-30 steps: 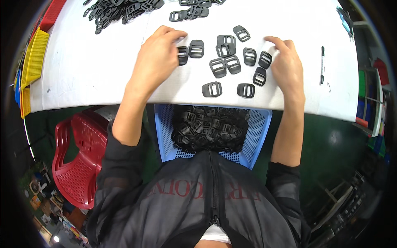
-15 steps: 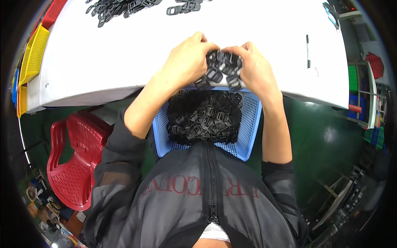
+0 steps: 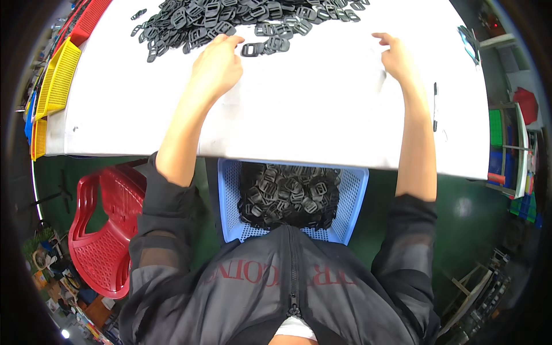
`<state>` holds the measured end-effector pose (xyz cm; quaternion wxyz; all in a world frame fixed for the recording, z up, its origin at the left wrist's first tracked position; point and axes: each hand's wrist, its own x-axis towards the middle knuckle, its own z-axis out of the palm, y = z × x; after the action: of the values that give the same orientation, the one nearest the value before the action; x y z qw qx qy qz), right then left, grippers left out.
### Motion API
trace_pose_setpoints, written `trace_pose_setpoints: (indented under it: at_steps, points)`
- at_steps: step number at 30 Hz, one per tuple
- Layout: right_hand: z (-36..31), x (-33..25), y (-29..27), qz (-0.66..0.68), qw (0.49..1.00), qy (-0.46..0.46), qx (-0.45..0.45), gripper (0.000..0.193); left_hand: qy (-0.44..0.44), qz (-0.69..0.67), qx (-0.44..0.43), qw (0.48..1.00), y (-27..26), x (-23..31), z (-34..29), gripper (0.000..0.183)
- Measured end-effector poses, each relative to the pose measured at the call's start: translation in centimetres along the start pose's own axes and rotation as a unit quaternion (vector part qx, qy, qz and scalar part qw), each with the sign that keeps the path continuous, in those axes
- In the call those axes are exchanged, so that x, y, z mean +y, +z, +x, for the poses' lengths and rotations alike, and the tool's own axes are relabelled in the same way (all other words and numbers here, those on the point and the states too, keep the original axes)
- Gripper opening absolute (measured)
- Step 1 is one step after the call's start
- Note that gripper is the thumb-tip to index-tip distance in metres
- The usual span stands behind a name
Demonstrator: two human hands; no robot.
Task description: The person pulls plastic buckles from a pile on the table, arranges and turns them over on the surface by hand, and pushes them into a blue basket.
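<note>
Black plastic strap buckles (image 3: 210,16) lie in a wide pile at the far side of the white table (image 3: 310,103). My left hand (image 3: 217,68) is at the near edge of this pile, fingers stretched toward it and holding nothing that I can see. Beside its fingertips is a small cluster of loose buckles (image 3: 267,47). Over bare tabletop to the right, my right hand (image 3: 398,60) has its index finger extended and carries nothing visible. Between my body and the table, a blue plastic basket (image 3: 352,198) holds many more black buckles.
A black pen (image 3: 435,106) lies right of my right forearm, with scissors (image 3: 468,43) farther back. Yellow baskets (image 3: 57,77) and a red basket (image 3: 89,20) line the table's left side. A red plastic chair (image 3: 106,230) stands at lower left.
Both hands have moved away from the table's near edge and spread apart, farther over the tabletop. The buckles they gathered above the basket have left them. More of the far pile shows.
</note>
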<state>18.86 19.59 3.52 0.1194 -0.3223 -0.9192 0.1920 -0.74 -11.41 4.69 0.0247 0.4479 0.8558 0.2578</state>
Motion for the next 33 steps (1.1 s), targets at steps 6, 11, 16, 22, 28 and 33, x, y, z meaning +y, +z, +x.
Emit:
trace_pose_setpoints:
  at_steps: [6, 11, 16, 22, 28, 33]
  points:
    - [10.6, -2.8, 3.7, -0.082, 0.995, -0.019, 0.050, 0.052, -0.057, 0.069, 0.022, 0.996, 3.0, 2.6, 5.6, 0.045]
    - [9.3, -7.8, 8.4, -0.016, 0.991, -0.121, 0.050, 0.021, -0.002, 0.018, 0.052, 0.999, 5.3, 3.1, 5.6, 0.043]
    - [1.5, -10.6, 6.1, 0.043, 0.984, -0.173, -0.012, 0.046, 0.083, -0.016, 0.067, 0.994, 5.3, 3.6, 0.9, 0.044]
    - [-6.2, -8.0, 2.6, 0.008, 0.973, -0.230, -0.008, 0.046, 0.061, -0.209, -0.019, 0.976, 0.9, 4.9, -5.2, 0.032]
    - [-12.7, -8.2, -0.5, -0.056, 0.971, -0.190, 0.133, 0.043, 0.051, -0.149, 0.121, 0.980, -1.1, 3.6, -8.8, 0.017]
    - [-14.8, -13.1, 3.3, -0.038, 0.956, -0.255, 0.141, 0.023, 0.095, -0.059, 0.084, 0.990, 1.2, 4.9, -10.4, 0.021]
